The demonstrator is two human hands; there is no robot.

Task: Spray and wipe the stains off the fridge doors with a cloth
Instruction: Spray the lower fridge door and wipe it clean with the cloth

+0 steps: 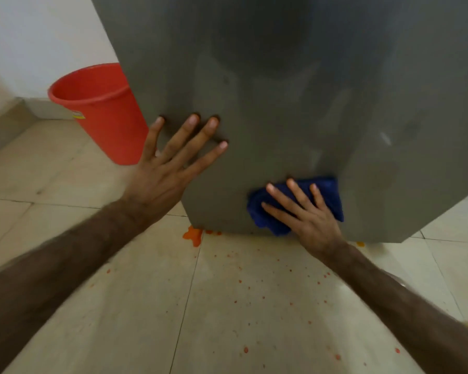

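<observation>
The grey fridge door (295,90) fills the upper middle of the head view, with wet smears across it. My left hand (170,163) rests flat on the door near its left edge, fingers spread, holding nothing. My right hand (305,214) presses a folded blue cloth (327,193) against the door near its bottom edge, fingers spread over it. No spray bottle is in view.
A red plastic bucket (97,109) stands on the floor left of the fridge, by the white wall. The beige tiled floor (241,306) carries an orange puddle (193,234) under the door's bottom left corner and several small orange-red spatters in front.
</observation>
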